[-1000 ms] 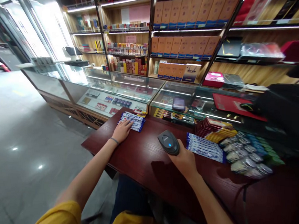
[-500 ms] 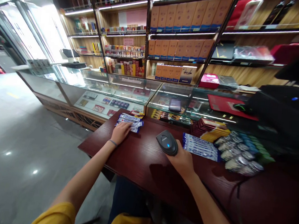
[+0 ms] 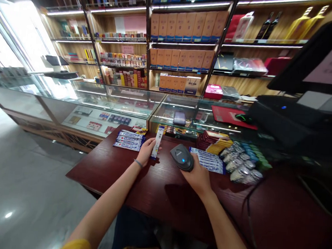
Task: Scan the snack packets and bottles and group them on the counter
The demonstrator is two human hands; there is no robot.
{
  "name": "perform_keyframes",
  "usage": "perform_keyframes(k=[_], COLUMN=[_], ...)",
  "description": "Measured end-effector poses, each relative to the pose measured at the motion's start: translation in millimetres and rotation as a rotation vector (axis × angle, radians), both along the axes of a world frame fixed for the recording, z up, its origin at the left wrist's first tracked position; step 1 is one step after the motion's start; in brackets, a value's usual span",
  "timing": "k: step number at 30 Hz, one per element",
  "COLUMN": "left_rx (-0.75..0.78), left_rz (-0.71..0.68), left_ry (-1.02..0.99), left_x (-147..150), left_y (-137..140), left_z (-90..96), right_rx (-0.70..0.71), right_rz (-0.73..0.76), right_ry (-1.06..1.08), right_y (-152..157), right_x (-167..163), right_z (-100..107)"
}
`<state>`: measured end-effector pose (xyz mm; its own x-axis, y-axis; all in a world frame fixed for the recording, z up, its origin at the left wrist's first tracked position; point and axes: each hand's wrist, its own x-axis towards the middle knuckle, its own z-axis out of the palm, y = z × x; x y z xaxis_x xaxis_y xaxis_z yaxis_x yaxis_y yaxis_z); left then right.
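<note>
My left hand (image 3: 147,152) grips a slim blue-and-white packet (image 3: 158,139), held up on edge above the brown table, with a barcode facing me. My right hand (image 3: 198,177) is wrapped round the handle of a dark grey barcode scanner (image 3: 182,157), which has a small blue light lit on top. The scanner's head points left toward the packet, a short gap between them. Left of my left hand lies a group of similar blue-and-white packets (image 3: 128,140). Just beyond my right hand, more such packets (image 3: 209,160) lie side by side in a row.
Red-and-yellow boxes (image 3: 212,141) and several small silver-topped jars (image 3: 241,167) stand at the table's right. A cable (image 3: 247,207) runs over the table (image 3: 149,188). Behind is a glass display case (image 3: 118,101); a dark monitor (image 3: 317,63) juts in at right.
My left hand has picked a packet from the left group and brought it right, raised in front of the scanner. My right hand still holds the scanner. The view has turned right.
</note>
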<state>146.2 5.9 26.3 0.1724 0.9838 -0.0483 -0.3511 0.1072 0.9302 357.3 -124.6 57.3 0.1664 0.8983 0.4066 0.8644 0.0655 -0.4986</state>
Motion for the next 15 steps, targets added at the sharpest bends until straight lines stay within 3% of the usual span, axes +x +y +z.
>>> perform_keyframes(k=[7,15], left_rx=[-0.04,-0.063], left_rz=[-0.072,-0.058], left_ry=[-0.045,0.022], left_x=[2,0], left_y=[-8,-8], left_z=[-12.8,-13.3], right_rx=[-0.046,-0.119], right_rz=[0.074,0.121], right_ry=[-0.022,-0.115], right_y=[-1,0], right_x=[-2,-2], right_z=[3,0])
